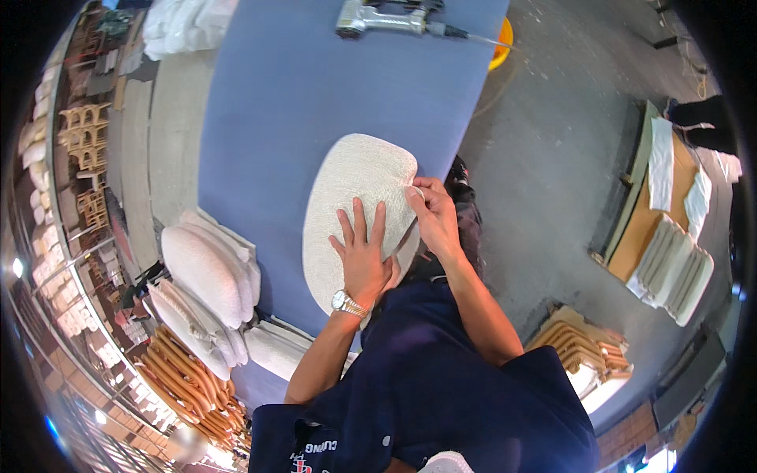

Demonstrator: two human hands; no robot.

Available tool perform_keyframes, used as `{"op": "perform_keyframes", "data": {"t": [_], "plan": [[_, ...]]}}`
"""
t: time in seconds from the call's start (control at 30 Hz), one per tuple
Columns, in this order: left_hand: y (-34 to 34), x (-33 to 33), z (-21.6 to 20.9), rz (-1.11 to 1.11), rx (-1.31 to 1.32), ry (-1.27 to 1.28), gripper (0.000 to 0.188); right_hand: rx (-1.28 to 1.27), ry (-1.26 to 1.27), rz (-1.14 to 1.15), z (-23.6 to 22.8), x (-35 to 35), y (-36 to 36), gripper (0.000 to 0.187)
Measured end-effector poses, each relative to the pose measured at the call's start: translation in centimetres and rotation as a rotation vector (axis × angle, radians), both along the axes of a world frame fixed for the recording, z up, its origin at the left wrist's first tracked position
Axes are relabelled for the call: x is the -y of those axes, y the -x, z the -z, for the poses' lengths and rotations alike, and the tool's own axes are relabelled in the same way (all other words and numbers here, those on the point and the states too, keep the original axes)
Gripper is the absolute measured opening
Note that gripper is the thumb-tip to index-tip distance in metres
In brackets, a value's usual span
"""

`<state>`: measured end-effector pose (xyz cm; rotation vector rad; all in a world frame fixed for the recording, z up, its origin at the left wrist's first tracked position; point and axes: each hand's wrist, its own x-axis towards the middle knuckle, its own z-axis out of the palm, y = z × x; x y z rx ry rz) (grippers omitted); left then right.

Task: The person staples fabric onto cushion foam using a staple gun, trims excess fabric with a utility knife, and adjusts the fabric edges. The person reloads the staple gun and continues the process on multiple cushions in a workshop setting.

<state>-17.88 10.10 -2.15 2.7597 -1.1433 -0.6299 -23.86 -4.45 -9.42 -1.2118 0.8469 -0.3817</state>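
Observation:
A cream, textured-fabric padded panel [335, 185], rounded like a chair back or seat, lies on the blue-topped table [268, 102] right in front of me. My left hand [364, 256], with a watch on the wrist, rests flat on its near half, fingers spread. At the panel's right edge my right hand [434, 213] is closed, thumb and fingers pinching the fabric rim. The underside of the panel and whatever lies beneath its near right edge are mostly hidden.
A staple gun [386, 17] with a hose lies at the table's far end. Stacked cream pads [209, 268] stand to the left, near curved wooden parts [185, 374]. On the right are a low cart [643, 236] with more pads and a pile of wooden frames [579, 339].

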Motion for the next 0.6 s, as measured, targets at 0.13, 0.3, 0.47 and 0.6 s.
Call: {"op": "perform_keyframes", "data": {"t": [0.13, 0.3, 0.47, 0.6], "plan": [[-4.9, -2.1, -6.8, -0.033, -0.307, 0.198, 0.099, 0.113, 0.001, -0.099, -6.2, -0.6, -2.1, 0.026], [-6.9, -4.6, -11.5, -0.023, -0.538, 0.405, 0.097, 0.286, 0.156, -0.206, -11.1, -0.3, -3.6, 0.023], [-6.8, -6.0, -10.1, -0.179, -0.662, 0.43, 0.099, 0.158, 0.249, -0.386, -8.9, -1.2, -5.5, 0.021], [-6.4, -3.6, -8.9, -0.232, -0.499, 0.432, 0.101, 0.115, 0.41, -0.584, -8.8, -0.4, -5.6, 0.023]]}}
